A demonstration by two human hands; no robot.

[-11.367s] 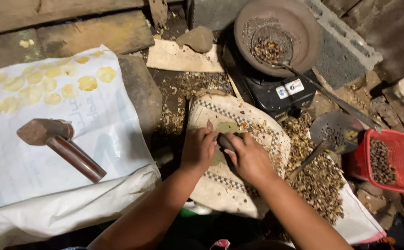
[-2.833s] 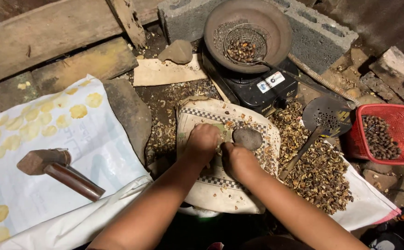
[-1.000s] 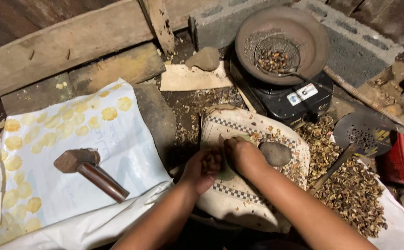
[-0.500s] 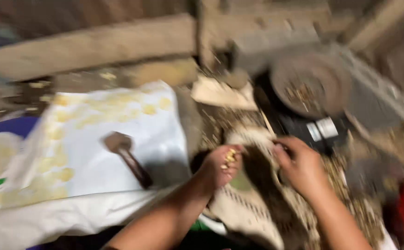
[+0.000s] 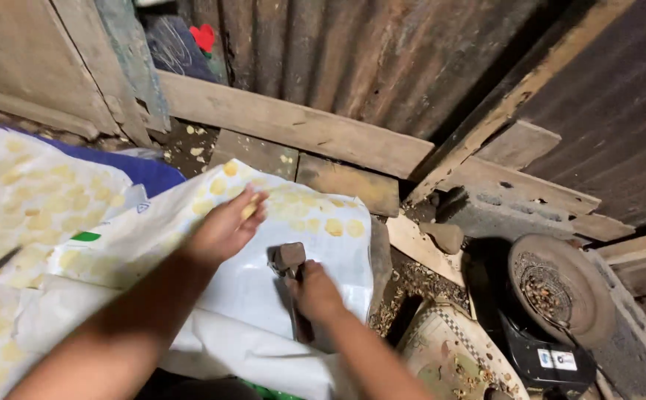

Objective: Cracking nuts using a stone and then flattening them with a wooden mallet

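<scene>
Nearest the viewer, the handle of a hammer (image 5: 292,275) is gripped by the right hand (image 5: 314,293), fingers wrapped shut around it just below the blocky head, so that the tool rests head-up on the white sack sheet (image 5: 263,289) rather than lying loose. A little farther out, the left hand (image 5: 224,228) is stretched over the same sheet, its fingers curled and pinched on a small yellow piece (image 5: 249,210), held low above the rows of similar yellow discs (image 5: 334,226) spread flat on the sheet, apparently so each lies apart from its neighbours. To the right, a patterned cloth (image 5: 449,348) strewn with husks lies beside a round pan holding a wire sieve (image 5: 552,285), set on a black stove. Beyond, wooden planks (image 5: 293,130) are seen against a corrugated metal wall (image 5: 382,67).
</scene>
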